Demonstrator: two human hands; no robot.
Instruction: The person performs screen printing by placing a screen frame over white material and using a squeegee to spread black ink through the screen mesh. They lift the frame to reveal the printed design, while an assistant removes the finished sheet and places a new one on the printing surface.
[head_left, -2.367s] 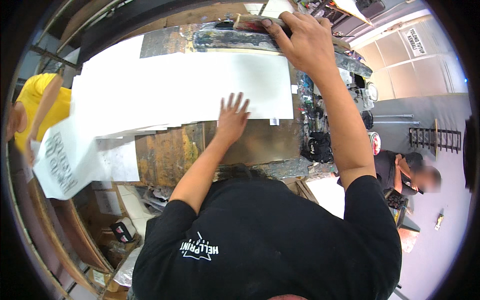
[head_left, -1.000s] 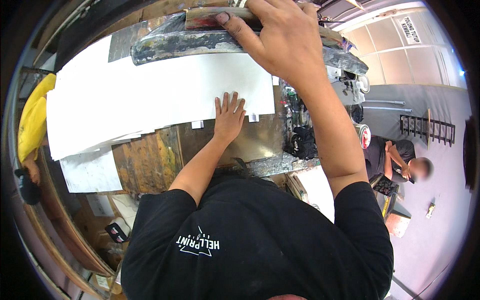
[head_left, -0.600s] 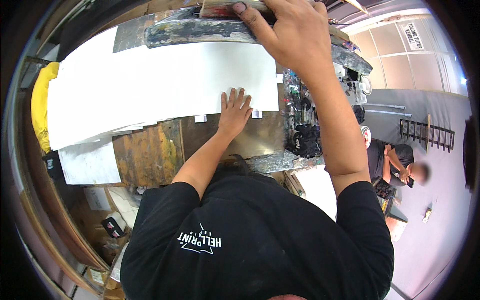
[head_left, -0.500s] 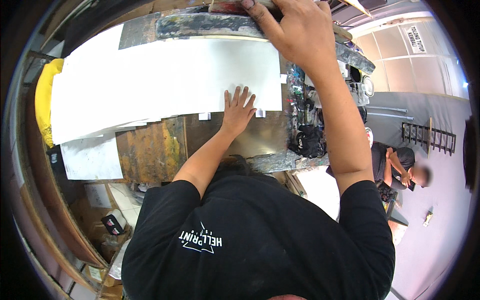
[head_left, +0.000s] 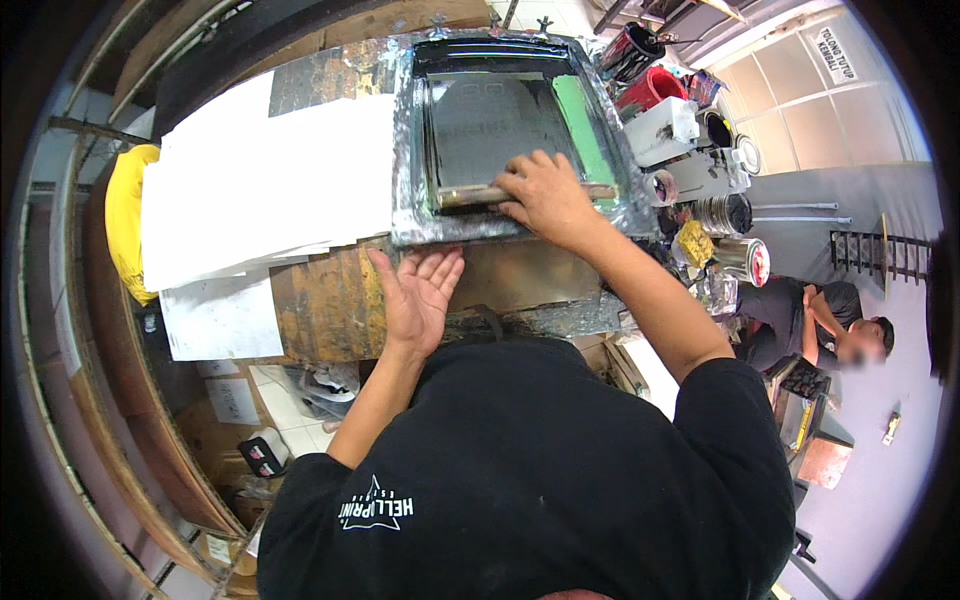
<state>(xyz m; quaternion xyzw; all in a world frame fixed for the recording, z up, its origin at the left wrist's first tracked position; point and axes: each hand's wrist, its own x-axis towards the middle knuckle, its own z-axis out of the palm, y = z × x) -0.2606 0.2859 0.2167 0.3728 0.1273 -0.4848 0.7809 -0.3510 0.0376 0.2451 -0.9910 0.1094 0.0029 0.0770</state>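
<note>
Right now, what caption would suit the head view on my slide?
Right hand gripping squeegee on the screen, left hand palm up by the screen's near edge, paper at left.

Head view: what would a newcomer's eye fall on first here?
Probably the dark framed screen at the top centre, with a green strip down its right side and the right hand gripping a bar across its near end. The left hand is open, palm up, by the screen's near edge. Bright white sheets spread to the left, with something yellow beyond them.
</note>
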